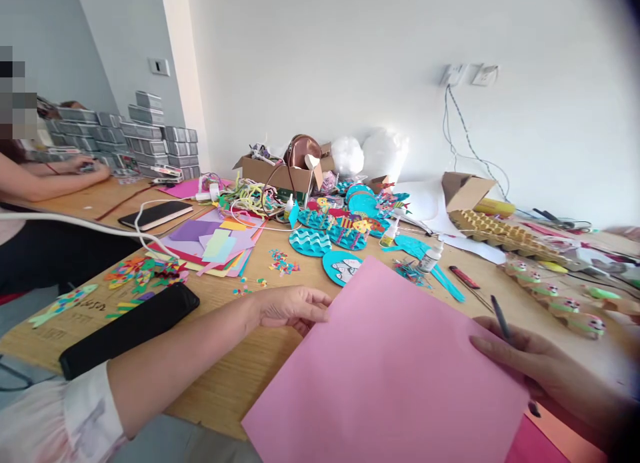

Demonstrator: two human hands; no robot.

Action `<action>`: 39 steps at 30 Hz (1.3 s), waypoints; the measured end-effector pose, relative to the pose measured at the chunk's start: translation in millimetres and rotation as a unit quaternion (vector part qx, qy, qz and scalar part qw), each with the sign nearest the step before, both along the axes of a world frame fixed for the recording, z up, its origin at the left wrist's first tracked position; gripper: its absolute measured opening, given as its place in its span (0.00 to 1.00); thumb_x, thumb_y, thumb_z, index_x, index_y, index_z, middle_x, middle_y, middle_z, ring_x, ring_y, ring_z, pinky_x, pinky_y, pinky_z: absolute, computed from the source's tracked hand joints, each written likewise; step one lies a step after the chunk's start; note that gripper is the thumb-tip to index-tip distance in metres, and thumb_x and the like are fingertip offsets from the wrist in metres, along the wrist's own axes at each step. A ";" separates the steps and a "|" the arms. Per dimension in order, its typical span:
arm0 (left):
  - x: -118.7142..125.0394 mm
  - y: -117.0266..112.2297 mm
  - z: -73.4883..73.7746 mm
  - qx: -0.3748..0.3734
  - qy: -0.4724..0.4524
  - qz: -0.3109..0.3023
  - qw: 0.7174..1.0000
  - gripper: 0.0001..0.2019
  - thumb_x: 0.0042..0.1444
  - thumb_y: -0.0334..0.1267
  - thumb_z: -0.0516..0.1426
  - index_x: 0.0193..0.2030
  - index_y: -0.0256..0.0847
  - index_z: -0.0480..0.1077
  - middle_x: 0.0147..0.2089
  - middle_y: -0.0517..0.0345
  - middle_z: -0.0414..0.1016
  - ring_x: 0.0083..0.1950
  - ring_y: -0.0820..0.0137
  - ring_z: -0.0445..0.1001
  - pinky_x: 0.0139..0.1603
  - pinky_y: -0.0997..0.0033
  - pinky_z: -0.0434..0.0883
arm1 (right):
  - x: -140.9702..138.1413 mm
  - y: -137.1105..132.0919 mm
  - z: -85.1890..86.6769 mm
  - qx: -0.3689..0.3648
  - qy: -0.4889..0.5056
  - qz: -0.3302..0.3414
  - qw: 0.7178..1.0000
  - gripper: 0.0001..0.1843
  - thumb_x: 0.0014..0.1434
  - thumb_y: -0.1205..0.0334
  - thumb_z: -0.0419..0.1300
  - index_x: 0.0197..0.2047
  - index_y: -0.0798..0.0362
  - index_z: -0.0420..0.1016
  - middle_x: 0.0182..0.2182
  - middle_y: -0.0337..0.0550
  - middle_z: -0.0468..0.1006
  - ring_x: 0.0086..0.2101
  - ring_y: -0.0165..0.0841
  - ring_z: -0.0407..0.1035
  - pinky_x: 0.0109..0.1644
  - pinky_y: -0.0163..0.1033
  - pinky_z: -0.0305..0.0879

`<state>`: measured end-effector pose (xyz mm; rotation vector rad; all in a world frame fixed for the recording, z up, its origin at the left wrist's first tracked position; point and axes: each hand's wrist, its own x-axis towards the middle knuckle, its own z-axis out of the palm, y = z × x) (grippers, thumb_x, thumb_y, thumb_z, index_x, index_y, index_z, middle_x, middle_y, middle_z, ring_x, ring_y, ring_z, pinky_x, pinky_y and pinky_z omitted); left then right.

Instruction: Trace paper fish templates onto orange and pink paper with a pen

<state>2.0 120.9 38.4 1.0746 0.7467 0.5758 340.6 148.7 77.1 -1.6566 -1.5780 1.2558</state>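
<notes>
A large pink sheet of paper [395, 363] is held up in front of me, tilted, over the near edge of the table. My left hand [293, 308] pinches its left edge between thumb and fingers. At the right edge, my right hand [535, 356] grips the sheet, with the thumb on top. A dark pen [500, 316] is also tucked in that right hand, its tip showing below. Just beyond the sheet lies a blue paper disc [330, 266] with white fish shapes on it. Part of an orange sheet [563, 426] shows beneath the right hand.
Coloured paper sheets [225, 240], a black case [130, 330] and a notebook [156, 214] lie to the left. Glue bottles [431, 256], a red cutter [463, 276] and an egg tray [500, 233] are farther off. At far left a person's arms [60, 176] rest near stacked boxes [145, 136].
</notes>
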 end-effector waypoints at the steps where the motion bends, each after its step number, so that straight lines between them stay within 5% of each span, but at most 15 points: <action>1: 5.1 -1.0 -1.4 0.011 0.028 0.012 0.999 0.22 0.40 0.44 0.66 0.42 0.37 0.73 0.37 0.56 0.75 0.31 0.74 0.72 0.33 0.76 0.66 | -9.0 -0.5 5.8 0.001 0.022 0.003 1.000 0.20 0.41 0.41 0.62 0.26 0.50 0.67 0.17 0.35 0.66 0.15 0.26 0.58 0.15 0.30 0.47; 6: 19.9 -2.4 -9.1 0.004 0.042 0.127 0.991 0.20 0.34 0.46 0.67 0.33 0.34 0.73 0.30 0.57 0.74 0.26 0.74 0.69 0.30 0.75 0.65 | -25.7 14.2 11.8 0.083 -0.042 -0.019 0.995 0.18 0.42 0.47 0.63 0.32 0.52 0.70 0.21 0.39 0.70 0.19 0.28 0.61 0.19 0.32 0.49; 11: 17.9 -8.1 -14.6 -0.038 0.027 0.252 0.967 0.20 0.35 0.45 0.66 0.34 0.35 0.70 0.29 0.58 0.75 0.28 0.71 0.71 0.31 0.73 0.66 | -27.5 36.7 4.1 0.075 -0.027 0.011 0.997 0.20 0.44 0.49 0.63 0.36 0.52 0.67 0.18 0.33 0.64 0.15 0.23 0.47 0.18 0.32 0.38; 16: 19.7 -14.7 -20.9 -0.032 0.031 0.304 0.951 0.21 0.37 0.45 0.65 0.35 0.35 0.68 0.31 0.56 0.75 0.30 0.69 0.72 0.32 0.72 0.66 | -41.7 38.2 -11.2 0.040 0.008 0.004 0.999 0.29 0.38 0.52 0.64 0.44 0.52 0.64 0.21 0.36 0.71 0.21 0.28 0.62 0.18 0.28 0.40; 21: 24.0 -17.8 -21.5 -0.018 0.028 0.306 0.952 0.23 0.38 0.46 0.64 0.39 0.34 0.67 0.32 0.55 0.75 0.30 0.68 0.73 0.31 0.71 0.67 | -47.3 32.4 -26.9 0.035 0.037 -0.008 0.999 0.46 0.37 0.58 0.63 0.60 0.50 0.53 0.20 0.31 0.69 0.20 0.28 0.63 0.17 0.28 0.43; 25: 27.1 -21.1 -17.4 0.001 0.025 0.288 0.957 0.25 0.41 0.44 0.62 0.45 0.35 0.65 0.37 0.52 0.76 0.34 0.65 0.74 0.33 0.69 0.69 | -48.1 29.6 -32.0 0.064 0.022 0.022 0.997 0.27 0.37 0.62 0.62 0.45 0.51 0.71 0.21 0.32 0.66 0.19 0.24 0.57 0.18 0.29 0.47; 28: 27.8 -24.1 -16.3 0.034 0.018 0.288 0.957 0.31 0.43 0.43 0.62 0.55 0.37 0.60 0.41 0.51 0.75 0.38 0.62 0.74 0.37 0.66 0.70 | -49.6 27.9 -31.7 0.064 0.020 0.020 0.998 0.13 0.37 0.62 0.62 0.31 0.54 0.74 0.18 0.31 0.63 0.17 0.21 0.50 0.18 0.30 0.43; 33: 26.9 -28.2 -15.5 0.055 0.045 0.310 0.948 0.43 0.46 0.42 0.61 0.65 0.49 0.42 0.43 0.52 0.74 0.35 0.60 0.75 0.34 0.62 0.71 | -49.3 20.1 -21.0 0.019 0.146 0.002 0.989 0.14 0.37 0.61 0.65 0.30 0.56 0.75 0.15 0.28 0.60 0.14 0.18 0.45 0.17 0.29 0.37; 39: 29.0 -20.3 -10.7 0.139 0.125 0.318 0.930 0.28 0.47 0.43 0.60 0.56 0.43 0.63 0.62 0.49 0.59 0.60 0.55 0.61 0.57 0.58 0.62 | -56.1 2.7 23.1 0.044 0.295 -0.052 0.953 0.16 0.34 0.62 0.69 0.30 0.54 0.75 0.16 0.31 0.64 0.16 0.20 0.53 0.16 0.28 0.42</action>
